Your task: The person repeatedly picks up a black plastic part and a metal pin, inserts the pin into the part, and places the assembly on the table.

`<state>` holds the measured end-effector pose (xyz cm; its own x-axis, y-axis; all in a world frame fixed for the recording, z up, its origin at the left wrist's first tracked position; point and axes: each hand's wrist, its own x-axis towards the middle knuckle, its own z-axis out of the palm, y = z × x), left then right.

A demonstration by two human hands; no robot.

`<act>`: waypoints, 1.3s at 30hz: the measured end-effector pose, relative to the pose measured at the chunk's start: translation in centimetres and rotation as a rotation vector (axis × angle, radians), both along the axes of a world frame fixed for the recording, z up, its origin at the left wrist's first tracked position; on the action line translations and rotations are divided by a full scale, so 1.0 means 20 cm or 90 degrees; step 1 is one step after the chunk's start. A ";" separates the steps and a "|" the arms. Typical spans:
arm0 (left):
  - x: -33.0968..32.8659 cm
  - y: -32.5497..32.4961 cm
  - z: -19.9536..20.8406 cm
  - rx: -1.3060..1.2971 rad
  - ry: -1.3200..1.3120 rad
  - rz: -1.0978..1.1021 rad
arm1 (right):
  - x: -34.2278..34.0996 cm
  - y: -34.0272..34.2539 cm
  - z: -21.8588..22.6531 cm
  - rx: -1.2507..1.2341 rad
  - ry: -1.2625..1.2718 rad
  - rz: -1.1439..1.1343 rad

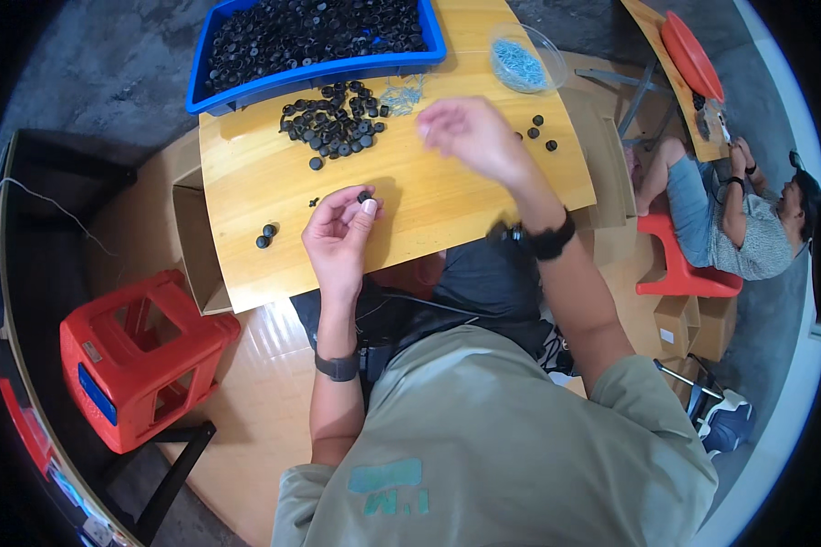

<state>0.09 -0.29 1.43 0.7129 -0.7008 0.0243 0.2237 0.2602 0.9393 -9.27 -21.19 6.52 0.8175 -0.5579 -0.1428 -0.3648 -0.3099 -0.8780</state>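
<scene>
Between thumb and fingertips, my left hand [339,228] pinches a small round black cap [365,197] just above the near part of the yellow table. My right hand [465,135] hangs over the table, nearest to a small heap of thin silver screws [401,93]. Motion smears its fingers, so I cannot make out whether they hold anything. A loose pile of black caps [337,123] lies left of that hand, with one cap [316,164] apart from it. Two caps [265,236] lie left of my left hand, and a tiny dark piece [314,202] is beside it.
A blue bin [319,71] full of black caps stands at the table's [410,219] far edge. A clear bowl [545,85] of screws is far right, with several caps [534,133] nearby. Cardboard boxes [201,242] and a red stool [146,356] flank the table. Another person [748,219] sits right.
</scene>
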 end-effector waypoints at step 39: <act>0.00 -0.01 0.17 -0.119 0.377 -0.049 | 0.00 0.38 0.12 0.315 -0.233 0.022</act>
<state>0.03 -0.53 4.76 0.5909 -0.7728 -0.2318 0.7168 0.3710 0.5903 -9.33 -13.54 8.98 0.8790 -0.4694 -0.0841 -0.0094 0.1593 -0.9872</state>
